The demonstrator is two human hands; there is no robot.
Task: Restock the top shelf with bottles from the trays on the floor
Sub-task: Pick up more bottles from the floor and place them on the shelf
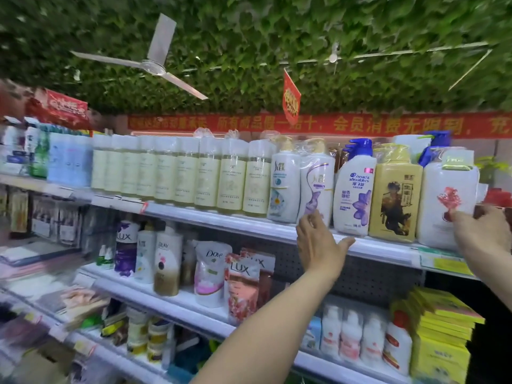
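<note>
Up at the top shelf front edge, left hand spreads open against a purple-label bottle, squaring it; right hand grips the white bottle, steadying it.

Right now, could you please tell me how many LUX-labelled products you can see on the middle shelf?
3: a purple bottle at the left, a pink pouch beside the Dove pouch, and a second pouch partly hidden behind it. More may sit behind.
</note>
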